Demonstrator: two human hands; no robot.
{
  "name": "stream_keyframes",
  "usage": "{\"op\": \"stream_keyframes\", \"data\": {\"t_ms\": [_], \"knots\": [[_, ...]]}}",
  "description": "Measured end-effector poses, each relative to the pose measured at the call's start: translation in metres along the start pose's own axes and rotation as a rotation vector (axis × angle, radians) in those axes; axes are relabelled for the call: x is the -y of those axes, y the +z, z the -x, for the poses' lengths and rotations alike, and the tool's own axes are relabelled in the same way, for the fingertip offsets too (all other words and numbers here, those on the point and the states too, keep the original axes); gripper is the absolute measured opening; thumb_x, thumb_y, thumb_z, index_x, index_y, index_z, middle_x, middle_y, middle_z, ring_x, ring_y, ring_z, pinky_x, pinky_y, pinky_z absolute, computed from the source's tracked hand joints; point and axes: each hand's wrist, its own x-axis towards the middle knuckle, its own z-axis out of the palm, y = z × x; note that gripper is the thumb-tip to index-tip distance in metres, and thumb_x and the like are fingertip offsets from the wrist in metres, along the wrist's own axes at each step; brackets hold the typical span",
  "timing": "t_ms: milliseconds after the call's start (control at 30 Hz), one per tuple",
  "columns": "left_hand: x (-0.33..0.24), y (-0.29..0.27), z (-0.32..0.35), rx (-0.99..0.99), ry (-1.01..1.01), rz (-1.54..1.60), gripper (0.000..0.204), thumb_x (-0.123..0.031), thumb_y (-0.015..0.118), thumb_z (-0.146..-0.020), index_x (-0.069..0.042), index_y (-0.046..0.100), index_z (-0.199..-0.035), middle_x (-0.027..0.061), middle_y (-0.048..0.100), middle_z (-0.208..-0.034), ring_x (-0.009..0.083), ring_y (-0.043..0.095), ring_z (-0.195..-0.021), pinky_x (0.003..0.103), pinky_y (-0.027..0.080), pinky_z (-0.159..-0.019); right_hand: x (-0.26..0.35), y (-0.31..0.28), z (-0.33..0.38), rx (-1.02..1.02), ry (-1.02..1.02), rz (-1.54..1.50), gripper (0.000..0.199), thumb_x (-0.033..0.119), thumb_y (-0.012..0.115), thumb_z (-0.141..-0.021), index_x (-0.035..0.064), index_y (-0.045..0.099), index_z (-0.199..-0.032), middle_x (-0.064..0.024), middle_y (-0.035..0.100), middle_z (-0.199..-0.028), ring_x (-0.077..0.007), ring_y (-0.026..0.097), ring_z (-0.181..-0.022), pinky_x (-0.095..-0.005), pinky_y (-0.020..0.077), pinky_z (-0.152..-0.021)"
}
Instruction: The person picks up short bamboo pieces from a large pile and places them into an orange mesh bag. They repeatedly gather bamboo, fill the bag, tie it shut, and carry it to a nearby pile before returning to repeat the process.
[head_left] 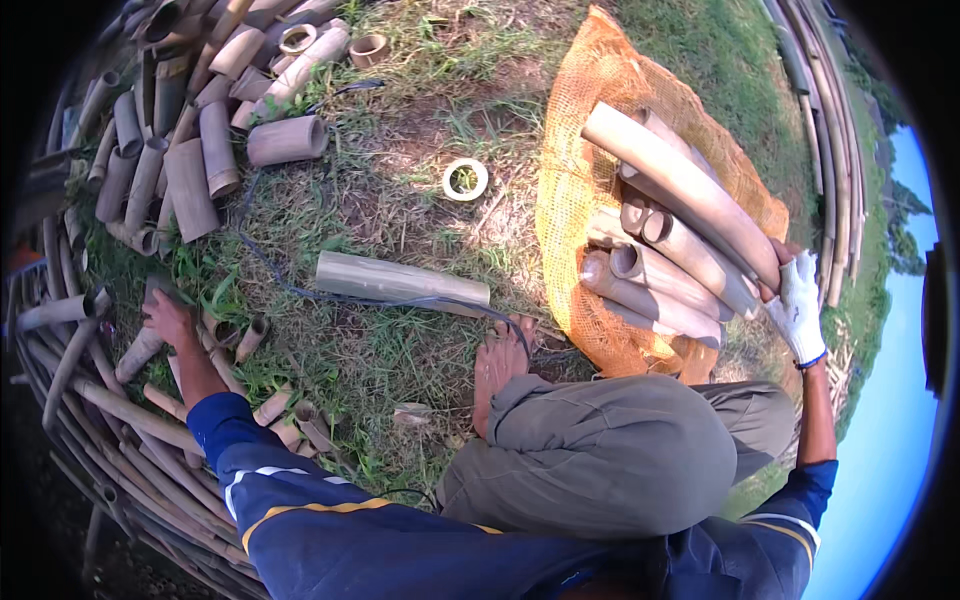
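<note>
To the right, my right hand [797, 308], in a white knitted glove, closes round the near end of a long, thick bamboo piece [690, 190]. That piece lies on top of several shorter bamboo tubes [675, 280] stacked on an orange mesh sack [575, 150] spread on the grass. On the left, my bare left hand [172, 325] reaches into the cut bamboo, its fingers curled at a greyish bamboo piece [165, 289]. The hand covers part of that piece, so the grip is only partly visible.
A cut bamboo length [400, 280] lies before my bare foot [497, 370], a dark cord [270, 265] running across it. A bamboo ring [450, 180] sits on the grass. Bamboo offcuts [190, 190] heap at far left; long poles [150, 420] lie near left, others [838, 150] far right.
</note>
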Motion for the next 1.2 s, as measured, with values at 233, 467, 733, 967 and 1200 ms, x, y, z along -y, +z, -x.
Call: {"op": "stream_keyframes", "data": {"t_ms": [233,467,733,967,1200], "knots": [[-0.019,-0.043,0.046,0.116,-0.142,0.007,0.099,-0.053,0.088,-0.073,-0.010,0.045,-0.151,0.0237,0.052,-0.138,0.0533,0.058,-0.121,0.065,0.051,-0.095,-0.039,0.016,0.107,0.134,0.120,-0.139,0.071,0.017,0.080,-0.083,0.0068,0.056,-0.149,-0.0203,0.060,-0.134,-0.0426,0.055,-0.127,-0.0504,0.0443,-0.113],[-0.010,-0.196,0.092,-0.379,0.235,0.275,0.086,-0.053,0.081,-0.078,-0.003,0.057,-0.144,0.0229,0.059,-0.135,0.0442,0.064,-0.122,0.060,0.057,-0.095,-0.038,0.090,0.122,0.122,0.245,-0.279,0.065,0.038,0.066,-0.097,0.0090,0.053,-0.154,-0.0216,0.054,-0.141,-0.0420,0.053,-0.133,-0.0540,0.0437,-0.113],[-0.216,-0.426,0.139,-0.239,0.762,1.031,0.086,-0.052,0.078,-0.080,-0.001,0.056,-0.145,0.0230,0.060,-0.136,0.0420,0.063,-0.124,0.058,0.054,-0.101,-0.087,0.113,0.114,0.038,0.275,-0.064,0.070,0.032,0.076,-0.092,0.0070,0.053,-0.152,-0.0201,0.057,-0.128,-0.0392,0.055,-0.119,-0.0506,0.0438,-0.105],[-0.383,-0.613,0.186,-0.025,1.295,1.448,0.086,-0.052,0.076,-0.082,0.001,0.055,-0.146,0.0231,0.060,-0.136,0.0401,0.063,-0.126,0.057,0.051,-0.107,-0.055,0.094,0.091,-0.138,0.272,-0.414,0.081,0.034,0.081,-0.090,0.0086,0.048,-0.160,-0.0233,0.054,-0.151,-0.0416,0.047,-0.146,-0.0532,0.0397,-0.120],[-0.414,-0.731,0.219,0.095,1.288,1.951,0.086,-0.051,0.074,-0.084,0.003,0.055,-0.147,0.0232,0.061,-0.137,0.0382,0.063,-0.128,0.055,0.048,-0.112,0.022,0.008,0.019,-0.886,-0.177,-0.457,0.080,0.056,0.069,-0.096,0.0194,0.047,-0.164,-0.0125,0.049,-0.159,-0.0380,0.042,-0.153,-0.0628,0.0397,-0.118]]}}
